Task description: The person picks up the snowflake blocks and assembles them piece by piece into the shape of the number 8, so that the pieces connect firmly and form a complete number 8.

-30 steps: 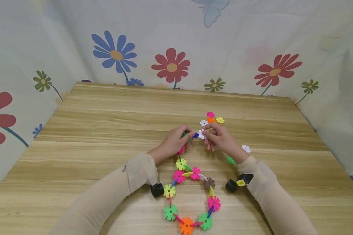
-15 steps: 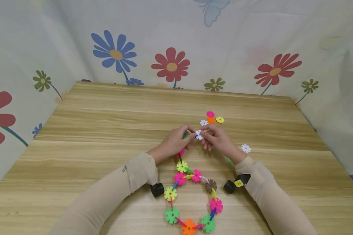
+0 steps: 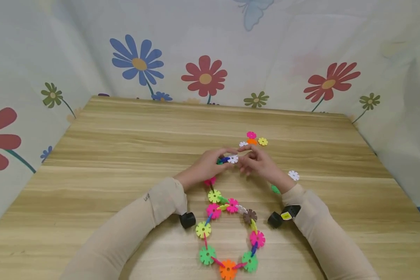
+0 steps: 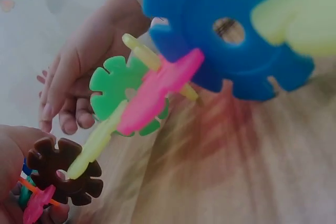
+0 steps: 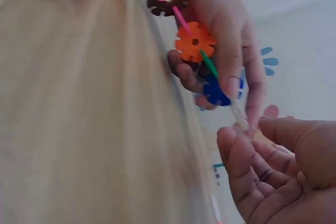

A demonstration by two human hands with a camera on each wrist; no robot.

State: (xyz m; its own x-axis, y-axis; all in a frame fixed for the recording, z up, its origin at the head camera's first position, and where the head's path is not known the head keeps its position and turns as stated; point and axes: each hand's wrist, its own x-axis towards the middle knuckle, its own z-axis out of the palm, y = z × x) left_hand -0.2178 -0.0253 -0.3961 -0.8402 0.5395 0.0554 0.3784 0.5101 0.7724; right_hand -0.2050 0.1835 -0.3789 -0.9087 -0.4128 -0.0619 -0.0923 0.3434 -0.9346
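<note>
A chain of linked, notched plastic snowflake discs runs up to my left hand (image 3: pixel 208 165). In the right wrist view its thumb pinches the chain's end at a blue disc (image 5: pixel 216 90). The white disc (image 3: pixel 233 158) joined to that blue one sticks out toward my right hand (image 3: pixel 260 163). The right thumb and forefinger stand apart right at the white disc's edge, with the other fingers loosely bent. Below the left hand hang an orange disc (image 5: pixel 195 42) and a brown disc (image 4: pixel 63 171). The lower chain forms a ring, with an orange disc (image 3: pixel 228 269) at its bottom.
Beyond the hands lie a loose pink disc (image 3: pixel 251 135), a yellow disc (image 3: pixel 263 141), an orange one (image 3: pixel 252 141) and a white one (image 3: pixel 243 144). Beside the right wrist are another white disc (image 3: pixel 293 175) and a green disc (image 3: pixel 275 189). Flowered cloth (image 3: pixel 280 50) stands behind the wooden table (image 3: pixel 143 128).
The white disc has moved left toward the left hand and turned flatter. The right fingers, which pinched it earlier, have parted at its edge. The left forefinger and thumb have stretched farther right.
</note>
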